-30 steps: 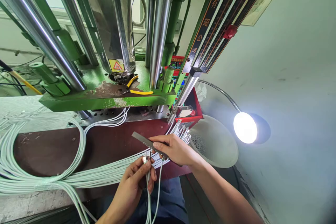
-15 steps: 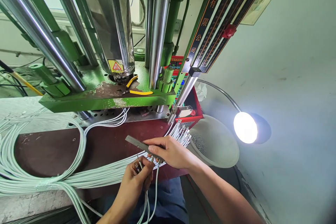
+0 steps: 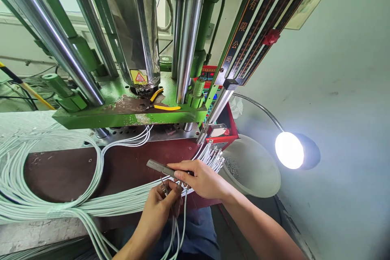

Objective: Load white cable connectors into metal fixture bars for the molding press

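Green press (image 3: 122,120): painted plate, chipped to brown on top, pierced by polished, cylindrical steel columns.

Bench (image 3: 67,176): flat reddish-brown panel, dull, lightly scuffed.

Cable bundle (image 3: 122,203): white, smooth-jacketed; wound into a broad loop at the left and stretched rightward across the bench to metal-tipped ends.

Tub (image 3: 263,170): pale, round-rimmed, with small metallic pieces heaped inside.

Lamp (image 3: 289,150): lit, round-headed, carried on a ribbed metal gooseneck.

Right grip (image 3: 204,178): closed on a metal strip (image 3: 157,166), which is pinched between thumb and fingers, its free end projected leftward over the bench.

Left grip (image 3: 158,207): clenched on several held cables (image 3: 185,211), hung below it toward the lap; a metal tip (image 3: 163,189) is exposed at the fingers, just beneath the strip. Contact between the two cannot be told.

Pliers (image 3: 167,107): yellow-handled, dark-jawed, laid splayed on the press plate.

Metal strip: grey, flat, straight-edged, faintly marked.
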{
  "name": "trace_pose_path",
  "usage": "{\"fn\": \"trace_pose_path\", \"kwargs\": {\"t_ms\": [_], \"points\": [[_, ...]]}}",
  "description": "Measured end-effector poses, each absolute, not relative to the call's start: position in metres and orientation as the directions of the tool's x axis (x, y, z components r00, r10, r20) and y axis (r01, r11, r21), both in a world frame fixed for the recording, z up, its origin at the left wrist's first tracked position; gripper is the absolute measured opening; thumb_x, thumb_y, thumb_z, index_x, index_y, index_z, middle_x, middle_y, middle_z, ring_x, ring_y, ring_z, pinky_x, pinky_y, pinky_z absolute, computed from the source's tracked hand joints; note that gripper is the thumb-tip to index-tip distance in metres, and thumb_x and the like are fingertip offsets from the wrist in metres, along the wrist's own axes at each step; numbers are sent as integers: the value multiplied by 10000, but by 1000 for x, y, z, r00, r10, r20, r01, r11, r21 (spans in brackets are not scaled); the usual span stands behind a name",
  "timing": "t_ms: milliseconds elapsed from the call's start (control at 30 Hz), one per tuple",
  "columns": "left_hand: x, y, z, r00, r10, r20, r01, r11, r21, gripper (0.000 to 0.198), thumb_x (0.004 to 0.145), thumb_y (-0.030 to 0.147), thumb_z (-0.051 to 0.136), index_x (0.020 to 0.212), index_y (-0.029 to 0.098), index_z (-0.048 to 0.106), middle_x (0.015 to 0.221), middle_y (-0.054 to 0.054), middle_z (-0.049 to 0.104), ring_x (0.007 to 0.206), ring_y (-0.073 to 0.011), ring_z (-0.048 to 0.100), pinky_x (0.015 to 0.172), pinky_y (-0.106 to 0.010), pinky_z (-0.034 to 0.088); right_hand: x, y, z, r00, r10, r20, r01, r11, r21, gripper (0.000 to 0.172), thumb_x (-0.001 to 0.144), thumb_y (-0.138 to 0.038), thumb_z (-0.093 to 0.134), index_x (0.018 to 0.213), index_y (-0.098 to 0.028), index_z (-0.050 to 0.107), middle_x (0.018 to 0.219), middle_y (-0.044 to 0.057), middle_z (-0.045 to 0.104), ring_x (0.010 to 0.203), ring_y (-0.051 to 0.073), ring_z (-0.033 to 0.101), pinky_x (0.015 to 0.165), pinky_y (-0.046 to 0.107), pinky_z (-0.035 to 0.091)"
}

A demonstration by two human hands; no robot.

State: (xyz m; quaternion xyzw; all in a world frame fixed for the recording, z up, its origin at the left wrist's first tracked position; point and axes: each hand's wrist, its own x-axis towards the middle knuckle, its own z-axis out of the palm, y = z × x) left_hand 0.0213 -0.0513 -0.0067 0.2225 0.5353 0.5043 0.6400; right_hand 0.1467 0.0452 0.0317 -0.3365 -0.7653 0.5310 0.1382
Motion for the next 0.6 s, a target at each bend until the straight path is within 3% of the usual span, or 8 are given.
{"fn": "trace_pose_path", "kwargs": {"t_ms": [133, 233, 400, 500, 600], "points": [[12, -53, -12, -129, 883, -451, -447, 354, 821, 309, 700, 442, 744, 787, 157, 661, 720, -29, 663, 658, -153, 566, 672, -263, 450, 153, 50, 29, -713, 669, -210, 409, 153, -899, 391, 909, -300, 512, 1250, -163, 646, 938, 41, 721, 739, 150, 608, 673, 250, 467], [6, -56, -13, -131, 898, -420, -464, 319, 826, 340, 745, 458, 703, 896, 155, 670, 701, -17, 646, 689, -155, 558, 721, -266, 455, 157, 54, 26, -704, 670, -237, 421, 125, -898, 413, 916, -304, 503, 1286, -163, 619, 847, 26, 691, 641, 112, 524, 594, 222, 420], [6, -57, -12, -44, 890, -454, -516, 368, 774, 412, 754, 487, 688, 1009, 172, 611, 534, 59, 489, 476, -89, 386, 490, -209, 348, 159, 56, 25, -723, 648, -238, 386, 95, -918, 409, 923, -313, 500, 1295, -185, 613, 883, 37, 695, 678, 117, 536, 641, 232, 449], [9, -58, -11, -55, 878, -476, -534, 377, 757, 413, 724, 560, 690, 891, 196, 587, 522, 77, 422, 434, -65, 299, 420, -186, 246, 157, 55, 26, -727, 643, -241, 380, 85, -921, 407, 917, -319, 515, 1287, -182, 619, 886, 42, 701, 690, 121, 551, 640, 233, 458], [11, -61, -10, -32, 875, -483, -519, 399, 756, 376, 763, 564, 643, 765, 197, 564, 498, 76, 404, 403, -55, 259, 393, -186, 219, 155, 54, 27, -733, 635, -244, 380, 84, -921, 399, 914, -323, 522, 1270, -180, 631, 875, 39, 698, 693, 120, 554, 639, 229, 457]]}}
